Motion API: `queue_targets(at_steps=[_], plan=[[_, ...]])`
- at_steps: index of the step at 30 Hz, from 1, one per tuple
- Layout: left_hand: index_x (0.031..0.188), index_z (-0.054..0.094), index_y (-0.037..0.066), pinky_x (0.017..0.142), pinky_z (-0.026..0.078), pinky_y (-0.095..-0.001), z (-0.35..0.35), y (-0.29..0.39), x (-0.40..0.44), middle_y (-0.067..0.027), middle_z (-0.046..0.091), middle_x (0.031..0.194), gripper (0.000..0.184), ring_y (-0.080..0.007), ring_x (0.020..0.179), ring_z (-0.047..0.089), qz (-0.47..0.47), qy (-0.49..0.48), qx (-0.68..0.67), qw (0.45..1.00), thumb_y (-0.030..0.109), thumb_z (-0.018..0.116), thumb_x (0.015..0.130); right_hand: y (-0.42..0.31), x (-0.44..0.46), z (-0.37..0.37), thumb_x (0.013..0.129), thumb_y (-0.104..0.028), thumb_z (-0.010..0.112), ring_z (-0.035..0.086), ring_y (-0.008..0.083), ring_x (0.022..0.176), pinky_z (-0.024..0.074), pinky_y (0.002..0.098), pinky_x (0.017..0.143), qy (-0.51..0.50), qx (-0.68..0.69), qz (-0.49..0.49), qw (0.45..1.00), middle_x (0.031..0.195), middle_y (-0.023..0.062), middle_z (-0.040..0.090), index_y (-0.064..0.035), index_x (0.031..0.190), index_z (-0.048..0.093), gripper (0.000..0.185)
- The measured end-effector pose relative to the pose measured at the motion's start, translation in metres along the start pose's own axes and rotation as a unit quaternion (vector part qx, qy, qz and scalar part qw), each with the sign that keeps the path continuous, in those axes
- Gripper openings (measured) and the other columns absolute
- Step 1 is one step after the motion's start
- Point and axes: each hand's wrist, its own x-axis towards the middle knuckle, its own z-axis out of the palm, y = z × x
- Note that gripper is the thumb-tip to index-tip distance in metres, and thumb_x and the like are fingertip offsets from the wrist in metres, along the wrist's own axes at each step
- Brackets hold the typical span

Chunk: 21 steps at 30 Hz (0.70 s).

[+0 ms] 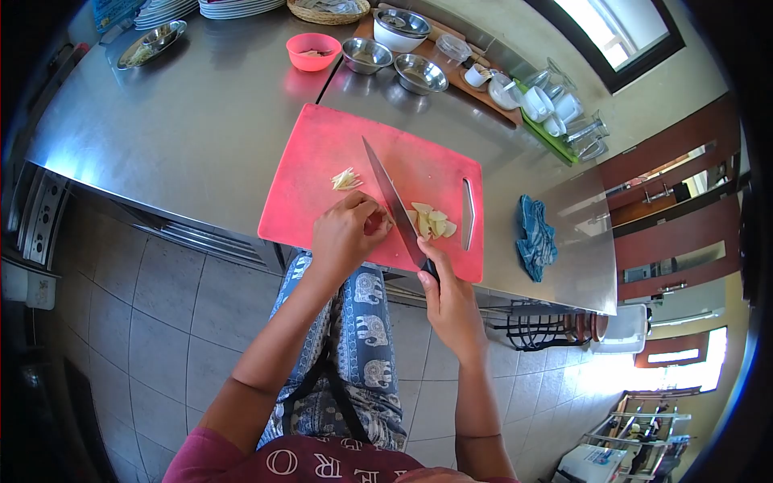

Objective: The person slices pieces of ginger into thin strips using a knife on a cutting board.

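My right hand [447,302] grips the black handle of a kitchen knife [392,193], whose long blade points away from me over the pink cutting board [314,149]. My left hand [348,229] is closed on the near part of the board, left of the blade. Its fingers are curled together, and what they hold, if anything, is hidden. Right of the blade lies a loose group of pale yellow slices [433,221]. A small pile of thin pale strips [346,179] sits on the board beyond my left hand.
A pink bowl [312,52] and two steel bowls [420,74] stand behind the board on the steel counter [185,121]. A blue cloth [535,238] lies to the right. White cups [538,105] rest on a green tray. An oval metal dish [151,45] is at the far left.
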Motion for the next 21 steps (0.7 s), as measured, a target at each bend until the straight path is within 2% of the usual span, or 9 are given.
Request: queue_targets(at_steps=[3, 6, 9, 12, 15, 21], plan=[[0.089, 0.070, 0.006, 0.062, 0.054, -0.0290, 0.001, 0.000, 0.000, -0.0011, 0.066, 0.088, 0.017, -0.0140, 0.069, 0.068, -0.001, 0.008, -0.004, 1.000, 0.014, 0.074, 0.075, -0.004, -0.004, -0.002, 0.099, -0.015, 0.047, 0.059, 0.0449, 0.100, 0.0462, 0.0524, 0.079, -0.017, 0.009, 0.030, 0.999, 0.114, 0.0240, 0.062, -0.0162, 0.139, 0.038, 0.041], [0.089, 0.070, 0.006, 0.063, 0.054, -0.0285, 0.004, -0.003, -0.001, -0.0008, 0.066, 0.088, 0.015, -0.0138, 0.068, 0.068, -0.011, 0.016, -0.013, 1.000, 0.013, 0.073, 0.075, -0.005, -0.004, -0.002, 0.099, -0.014, 0.046, 0.059, 0.0452, 0.100, 0.0462, 0.0524, 0.078, -0.003, 0.028, 0.014, 0.999, 0.113, 0.0246, 0.062, -0.0158, 0.139, 0.038, 0.041], [0.087, 0.071, 0.006, 0.062, 0.054, -0.0276, 0.005, -0.005, -0.002, -0.0005, 0.066, 0.088, 0.013, -0.0137, 0.067, 0.068, -0.012, 0.015, -0.014, 1.000, 0.011, 0.072, 0.076, -0.014, 0.000, -0.008, 0.098, -0.014, 0.047, 0.059, 0.0451, 0.100, 0.0464, 0.0521, 0.077, -0.042, 0.006, 0.073, 0.996, 0.113, 0.0247, 0.062, -0.0153, 0.140, 0.037, 0.043], [0.086, 0.071, 0.005, 0.062, 0.055, -0.0272, 0.003, -0.002, -0.001, -0.0005, 0.066, 0.088, 0.011, -0.0135, 0.067, 0.068, -0.009, 0.009, -0.003, 1.000, 0.011, 0.072, 0.076, -0.005, 0.003, 0.000, 0.098, -0.013, 0.048, 0.059, 0.0447, 0.099, 0.0465, 0.0516, 0.076, -0.006, 0.004, 0.012, 1.000, 0.112, 0.0247, 0.062, -0.0159, 0.141, 0.036, 0.045], [0.084, 0.071, 0.005, 0.062, 0.055, -0.0275, 0.002, -0.002, -0.001, -0.0006, 0.066, 0.086, 0.010, -0.0134, 0.066, 0.068, -0.011, 0.006, 0.000, 1.000, 0.012, 0.072, 0.076, -0.003, 0.007, -0.002, 0.097, -0.013, 0.048, 0.059, 0.0437, 0.100, 0.0470, 0.0509, 0.077, -0.030, -0.001, 0.022, 0.999, 0.116, 0.0230, 0.061, -0.0162, 0.142, 0.036, 0.046], [0.083, 0.072, 0.006, 0.061, 0.054, -0.0278, 0.003, -0.003, -0.001, -0.0002, 0.066, 0.084, 0.010, -0.0133, 0.064, 0.067, -0.009, 0.004, 0.007, 1.000, 0.012, 0.073, 0.076, 0.003, 0.010, -0.002, 0.097, -0.013, 0.048, 0.059, 0.0415, 0.102, 0.0478, 0.0499, 0.078, -0.017, -0.004, -0.010, 1.000, 0.123, 0.0173, 0.060, -0.0166, 0.141, 0.038, 0.045]])
